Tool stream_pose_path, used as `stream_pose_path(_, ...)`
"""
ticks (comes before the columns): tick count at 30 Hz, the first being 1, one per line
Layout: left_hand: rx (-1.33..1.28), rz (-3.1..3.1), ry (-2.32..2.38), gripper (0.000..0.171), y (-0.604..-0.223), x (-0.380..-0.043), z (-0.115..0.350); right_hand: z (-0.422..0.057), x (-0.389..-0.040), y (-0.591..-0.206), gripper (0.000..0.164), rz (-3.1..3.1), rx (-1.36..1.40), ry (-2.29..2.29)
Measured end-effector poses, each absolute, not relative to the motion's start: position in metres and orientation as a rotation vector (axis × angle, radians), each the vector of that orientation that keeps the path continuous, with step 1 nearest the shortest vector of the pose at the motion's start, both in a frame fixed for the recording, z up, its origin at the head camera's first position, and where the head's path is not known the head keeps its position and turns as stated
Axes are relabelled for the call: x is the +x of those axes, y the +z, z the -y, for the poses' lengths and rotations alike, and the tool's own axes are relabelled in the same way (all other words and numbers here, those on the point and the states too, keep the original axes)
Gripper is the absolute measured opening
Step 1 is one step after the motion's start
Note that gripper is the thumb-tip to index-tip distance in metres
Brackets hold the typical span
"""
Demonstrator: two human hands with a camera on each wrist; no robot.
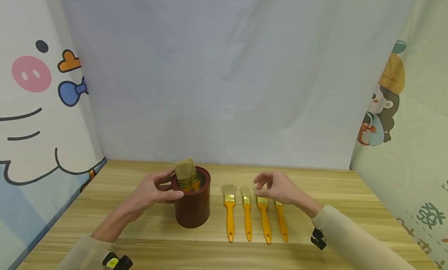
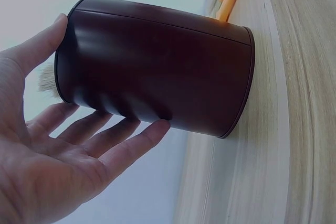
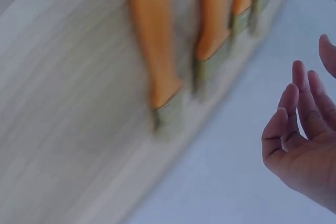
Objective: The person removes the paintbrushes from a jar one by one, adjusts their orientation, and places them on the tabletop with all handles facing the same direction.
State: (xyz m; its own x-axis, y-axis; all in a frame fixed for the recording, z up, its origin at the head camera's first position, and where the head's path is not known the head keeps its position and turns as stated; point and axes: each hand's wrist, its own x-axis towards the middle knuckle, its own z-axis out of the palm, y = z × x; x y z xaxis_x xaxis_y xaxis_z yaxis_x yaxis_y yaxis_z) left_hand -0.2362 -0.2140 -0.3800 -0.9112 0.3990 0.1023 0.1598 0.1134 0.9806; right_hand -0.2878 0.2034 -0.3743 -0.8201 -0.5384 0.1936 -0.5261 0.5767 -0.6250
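Observation:
A dark red cylindrical can stands upright on the table. My left hand holds it near the top, the thumb at the rim and the fingers round the side, as the left wrist view also shows. Inside the can is a wide paintbrush, bristles up; whether a second one sits with it I cannot tell. Over the bristle ends of the paintbrushes on the right hovers my right hand, fingers loosely bent, nothing between them. In the right wrist view the right hand is apart from the brushes.
Several paintbrushes with orange handles lie in a row right of the can, bristles away from me: a wide one, a narrow one and others beside them. Pale cloth hangs behind the wooden table, with printed cloth at both sides.

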Motion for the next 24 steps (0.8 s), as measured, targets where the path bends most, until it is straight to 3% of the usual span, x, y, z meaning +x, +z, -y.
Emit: stream_pose_path(24,0.564,-2.198,1.898,0.094,-0.38,-0.236,0.215,-0.092,-0.256,-0.32,0.025,-2.678,-1.15,-1.225)
